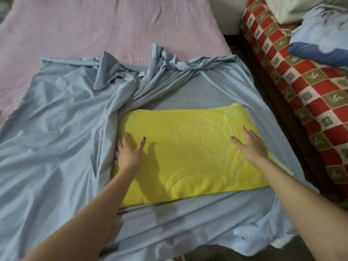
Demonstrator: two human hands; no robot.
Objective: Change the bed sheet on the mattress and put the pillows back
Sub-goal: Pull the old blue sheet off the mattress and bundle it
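- Pillow (188,155), in a yellow towelling cover, lies flat on the near right part of the bed, on top of a light blue sheet (56,147).
- Left hand (129,152) rests on the pillow's left end, fingers spread and straight, thumb pointing toward the middle; it grips nothing, and its outer fingers sit at the edge where the pillow meets the bunched sheet.
- Right hand (250,143) lies flat on the pillow's right end, fingers straight and spread, holding nothing; a ring shows on one finger.
- Sheet covers only the near part of the bed, rumpled on the left and gathered into a twisted ridge beyond the pillow.
- Pink mattress cover (105,27) lies bare on the far part of the bed.
- Red and white checked roll (301,91) lies beside the bed on the right, with blue cloth (320,34) heaped on its far end.
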